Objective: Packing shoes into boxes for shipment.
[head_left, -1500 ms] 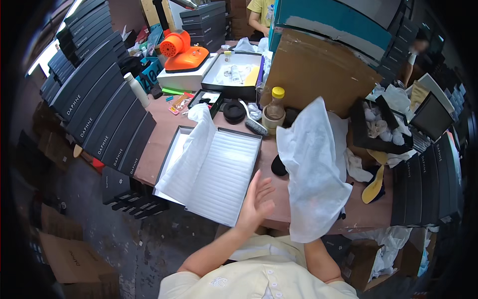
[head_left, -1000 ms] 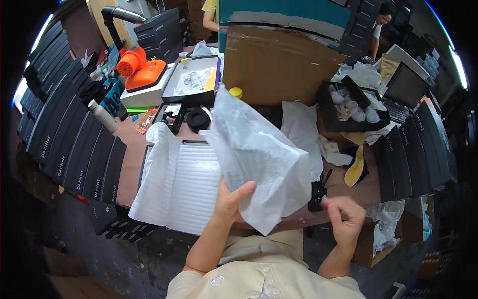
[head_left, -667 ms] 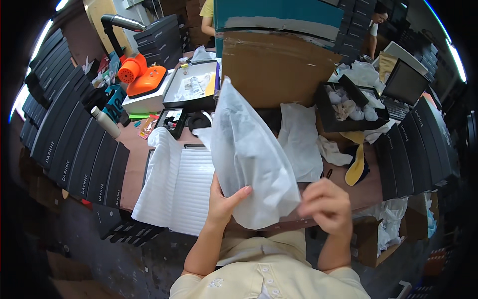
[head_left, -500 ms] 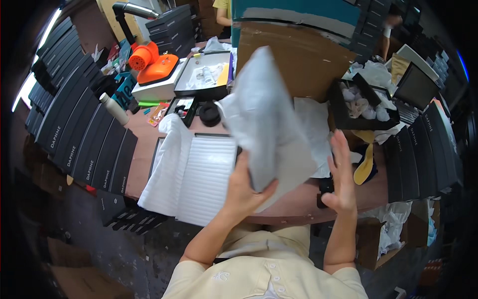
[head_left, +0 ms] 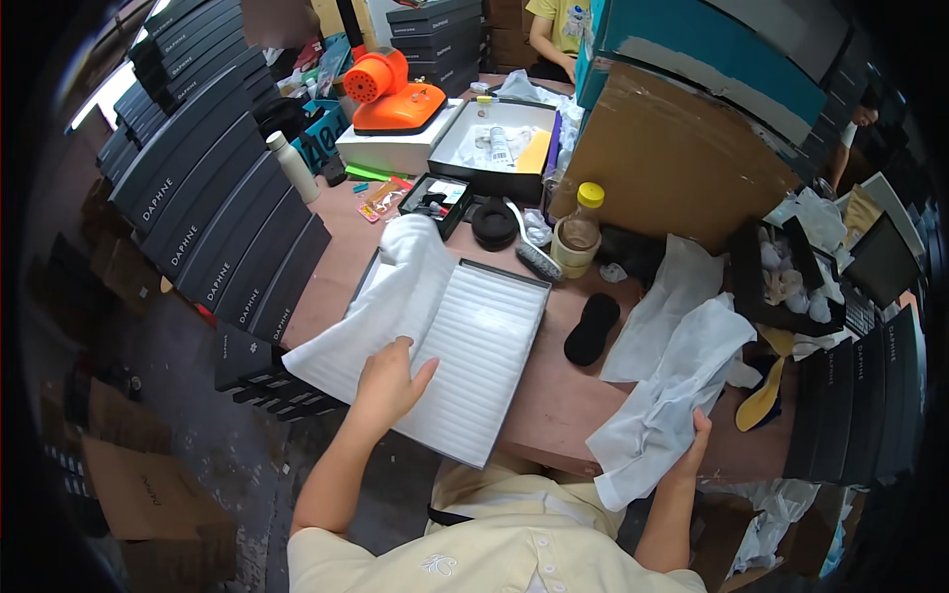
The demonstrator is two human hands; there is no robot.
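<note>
White wrapping sheet (head_left: 672,395) lowered from mid-air to table, right hand (head_left: 692,445) fingers gripping its edge; left hand (head_left: 388,381), fingers spread, flat on open lined box (head_left: 474,356).

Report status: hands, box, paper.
Left hand flat on white paper lining the open box. Right hand grips crumpled tissue sheet. Black insole beside box.

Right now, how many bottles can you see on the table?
2: a white bottle stands at the left edge by the black boxes, and a yellow-capped bottle stands mid-table by the cardboard box. Clutter may hide others.
</note>
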